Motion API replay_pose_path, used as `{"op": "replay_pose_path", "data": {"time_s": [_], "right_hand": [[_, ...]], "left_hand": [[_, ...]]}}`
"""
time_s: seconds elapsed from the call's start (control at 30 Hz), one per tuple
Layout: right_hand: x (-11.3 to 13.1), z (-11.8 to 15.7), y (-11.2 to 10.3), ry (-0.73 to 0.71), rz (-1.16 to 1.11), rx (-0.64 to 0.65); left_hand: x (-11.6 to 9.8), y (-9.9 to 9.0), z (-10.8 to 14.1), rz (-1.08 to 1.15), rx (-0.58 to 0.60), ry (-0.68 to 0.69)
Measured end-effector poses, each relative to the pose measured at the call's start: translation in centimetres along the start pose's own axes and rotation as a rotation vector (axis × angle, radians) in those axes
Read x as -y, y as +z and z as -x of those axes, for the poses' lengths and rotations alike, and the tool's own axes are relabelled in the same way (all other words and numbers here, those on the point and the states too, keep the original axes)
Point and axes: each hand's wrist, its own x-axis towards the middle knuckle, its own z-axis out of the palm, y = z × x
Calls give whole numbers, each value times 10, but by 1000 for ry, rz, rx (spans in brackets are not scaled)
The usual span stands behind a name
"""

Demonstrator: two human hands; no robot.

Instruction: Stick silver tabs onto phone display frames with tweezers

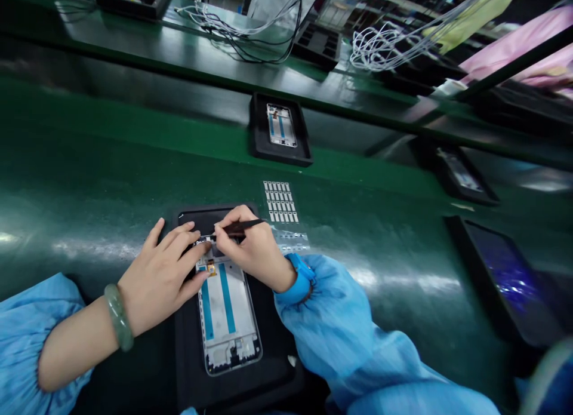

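Observation:
A silver phone frame point(239, 307) with two blue strips lies in a black tray point(190, 373). My left hand point(161, 271) rests with spread fingers on the frame's upper left part, fingertips near a small orange flex piece point(212, 270). Pinched in my right hand point(253, 248) is a dark, thin tool point(244, 225), its tip over the frame's top edge. The tip itself is hidden by the fingers.
A sheet of white labels point(280, 202) and a clear film strip point(290, 240) lie beyond my right hand. Farther off is a black tray point(262, 143) with another frame. Two more trays stand at right; cables point(380, 48) hang above.

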Motion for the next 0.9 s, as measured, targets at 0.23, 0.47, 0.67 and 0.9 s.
{"op": "replay_pose_path", "data": {"time_s": [0.23, 0.47, 0.67, 0.9], "right_hand": [[0, 0, 1, -31, 4, 8], [0, -2, 0, 82, -130, 12], [-3, -3, 3, 149, -260, 46], [-4, 0, 4, -10, -60, 23]], "left_hand": [[0, 1, 0, 21, -20, 2], [0, 1, 0, -12, -10, 6], [2, 3, 0, 1, 3, 0], [-1, 6, 0, -7, -19, -1]]}}
